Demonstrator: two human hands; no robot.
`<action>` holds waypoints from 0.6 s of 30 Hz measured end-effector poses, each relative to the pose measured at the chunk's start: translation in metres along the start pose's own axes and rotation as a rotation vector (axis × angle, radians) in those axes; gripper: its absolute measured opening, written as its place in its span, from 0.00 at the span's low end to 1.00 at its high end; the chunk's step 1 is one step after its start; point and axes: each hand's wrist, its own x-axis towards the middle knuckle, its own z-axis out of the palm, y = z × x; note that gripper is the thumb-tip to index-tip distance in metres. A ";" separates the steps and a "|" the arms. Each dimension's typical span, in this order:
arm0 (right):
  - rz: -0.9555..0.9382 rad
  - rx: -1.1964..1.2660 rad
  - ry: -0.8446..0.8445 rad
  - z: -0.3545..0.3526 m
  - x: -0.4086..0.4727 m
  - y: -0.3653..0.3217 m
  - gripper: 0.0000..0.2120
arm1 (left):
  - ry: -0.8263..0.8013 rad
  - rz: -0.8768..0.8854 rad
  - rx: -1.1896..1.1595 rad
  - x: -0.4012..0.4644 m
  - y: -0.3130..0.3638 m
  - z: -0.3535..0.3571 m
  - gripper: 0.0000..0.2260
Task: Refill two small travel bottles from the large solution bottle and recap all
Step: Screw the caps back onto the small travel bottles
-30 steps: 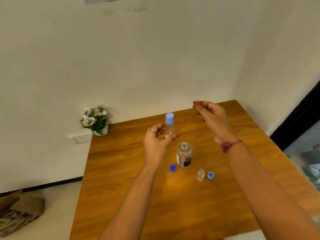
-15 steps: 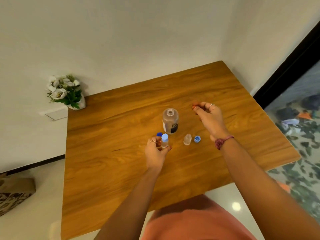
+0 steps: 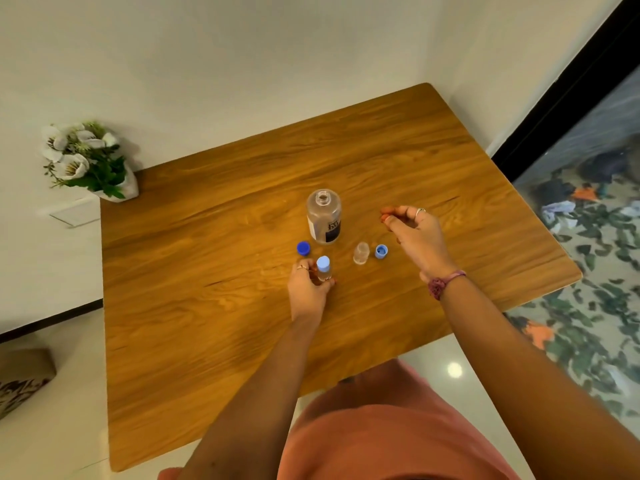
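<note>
A: Worktop point(image 3: 214, 341): warm wood, streaked grain, rounded corners. What stands on it?

B: Large solution bottle point(image 3: 323, 216), clear cylinder, upright near the middle, neck uncapped, dark-and-white label on its near side. Dark blue cap point(image 3: 303, 248) just off its left base, a ribbed round disc lying on the wood.

A: The small ones?

B: Capped travel bottle point(image 3: 323, 268), clear body, pale blue smooth round cap, upright on the worktop in front of the dark cap. Left hand point(image 3: 308, 289) curls its fingers and thumb round the body. Open travel bottle point(image 3: 361, 253), clear plastic, stands uncapped to the right of the large one's base. Light blue cap point(image 3: 381, 251) lies just beside it, hollow side up.

A: Right hand?

B: Right hand point(image 3: 415, 233) hovers above the wood, right of the open bottle and the cap; fingers loosely curled, thumb near fingertips, gripping nothing I can make out. Ring on one finger, braided pink band at the wrist.

A: Edges?

B: White flowers in a pale pot point(image 3: 86, 161) at the far left corner.
</note>
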 end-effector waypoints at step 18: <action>0.023 -0.468 -0.162 -0.016 0.026 0.058 0.19 | 0.375 0.612 0.142 -0.045 0.007 0.006 0.34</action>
